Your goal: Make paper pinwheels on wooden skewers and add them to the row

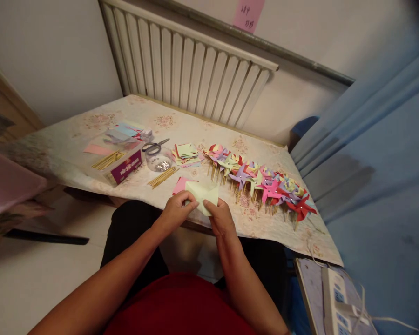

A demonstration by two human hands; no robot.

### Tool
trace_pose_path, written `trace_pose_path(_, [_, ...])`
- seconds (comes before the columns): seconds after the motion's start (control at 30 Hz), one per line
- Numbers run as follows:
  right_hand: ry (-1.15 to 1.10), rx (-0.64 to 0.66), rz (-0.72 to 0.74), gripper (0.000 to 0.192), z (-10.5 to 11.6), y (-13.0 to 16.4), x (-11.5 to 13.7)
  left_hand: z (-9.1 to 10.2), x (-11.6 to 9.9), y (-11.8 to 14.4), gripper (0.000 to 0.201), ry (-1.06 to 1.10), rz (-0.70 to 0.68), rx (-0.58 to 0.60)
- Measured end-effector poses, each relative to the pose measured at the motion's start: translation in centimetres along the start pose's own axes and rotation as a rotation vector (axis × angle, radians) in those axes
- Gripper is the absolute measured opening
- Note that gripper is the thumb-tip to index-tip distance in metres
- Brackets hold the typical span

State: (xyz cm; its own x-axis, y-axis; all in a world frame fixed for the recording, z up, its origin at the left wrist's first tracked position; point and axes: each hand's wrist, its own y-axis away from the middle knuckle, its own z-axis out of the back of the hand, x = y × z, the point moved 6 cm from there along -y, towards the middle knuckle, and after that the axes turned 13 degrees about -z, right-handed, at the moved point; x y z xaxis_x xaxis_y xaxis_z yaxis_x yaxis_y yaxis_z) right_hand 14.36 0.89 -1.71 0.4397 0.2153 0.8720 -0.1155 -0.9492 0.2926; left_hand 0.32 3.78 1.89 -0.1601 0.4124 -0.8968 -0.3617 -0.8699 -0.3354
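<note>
A pale green sheet of paper (199, 191) is held up at the table's front edge between both hands. My left hand (179, 206) pinches its left side, thumb on top. My right hand (220, 215) grips the right side, with its thumb on the face of the sheet. Just behind it lie pink paper pieces (181, 184), partly covered by the green sheet. A bundle of thin wooden sticks (163, 177) rests to the left. Further back sits a stack of coloured paper squares (186, 153).
Many paper pinwheels on sticks (254, 181) fill the table's right side. At left are a clear box of sticks (124, 165), a round clear dish of small shiny pieces (160, 163) and scissors (154, 147). A power strip (335, 298) lies lower right.
</note>
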Motion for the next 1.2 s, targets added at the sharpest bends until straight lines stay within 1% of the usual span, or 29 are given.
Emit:
trace_pose_path(0.17, [0.014,0.0,0.004,0.031,0.1,0.0,-0.1,0.1,-0.6,-0.2,0.015,-0.029,0.022,-0.026])
trace_pose_path(0.27, [0.023,-0.01,-0.001,0.031,0.1,0.0,-0.1,0.0,-0.9,-0.3,0.015,-0.046,0.034,-0.023])
trace_pose_path(0.53, [0.042,-0.009,0.008,0.028,0.2,0.1,-0.1,-0.2,-0.6,-0.6,0.015,-0.147,0.049,-0.011])
trace_pose_path(0.73, [0.064,-0.019,0.003,0.028,0.3,0.1,0.0,-0.2,-0.7,-0.7,0.015,-0.163,0.053,-0.01])
trace_pose_path(0.9, [0.084,-0.059,-0.005,0.027,0.4,-0.1,-0.1,-0.4,-0.7,-0.9,0.015,-0.165,0.045,-0.016])
trace_pose_path(1.03, [0.104,-0.111,-0.009,0.029,0.6,-0.5,-0.4,-0.5,-0.5,-0.8,0.015,-0.159,0.065,0.001])
trace_pose_path(1.1, [0.091,-0.128,-0.002,0.032,0.8,-0.7,-0.6,-0.3,-0.2,-0.7,0.014,-0.115,0.098,-0.026])
trace_pose_path(1.13, [0.077,-0.13,0.005,0.033,0.8,-0.8,-0.7,-0.1,0.1,-0.5,0.015,-0.07,0.117,-0.064])
trace_pose_path(1.2, [0.037,-0.135,0.027,0.035,0.9,-1.0,-0.8,0.4,0.6,-0.1,0.022,0.08,0.152,-0.193])
